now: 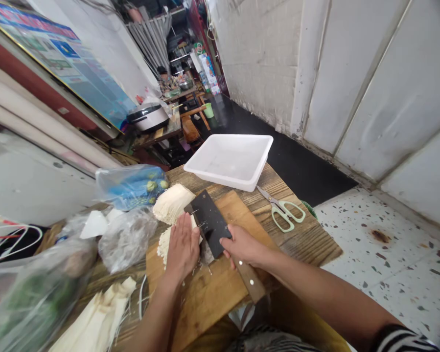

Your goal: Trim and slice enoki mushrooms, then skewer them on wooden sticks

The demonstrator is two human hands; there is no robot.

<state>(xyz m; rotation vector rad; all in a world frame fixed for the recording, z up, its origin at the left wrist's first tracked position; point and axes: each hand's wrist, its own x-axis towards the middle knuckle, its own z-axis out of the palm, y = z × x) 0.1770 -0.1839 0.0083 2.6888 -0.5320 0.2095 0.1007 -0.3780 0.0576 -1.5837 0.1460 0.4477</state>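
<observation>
Wooden cutting board [205, 298], enoki mushrooms [163, 248] under the flat open left hand [182, 247], right hand [243, 246] closed on a cleaver [208, 222]

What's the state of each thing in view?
left hand: open, flat on enoki mushrooms
right hand: gripping cleaver by its wooden handle
cleaver: blade tilted, edge down at the mushrooms
wooden cutting board: flat on wooden table
white plastic tub: upright on the table
scissors: blades closed, lying on the table
rice cooker: lid shut
</observation>
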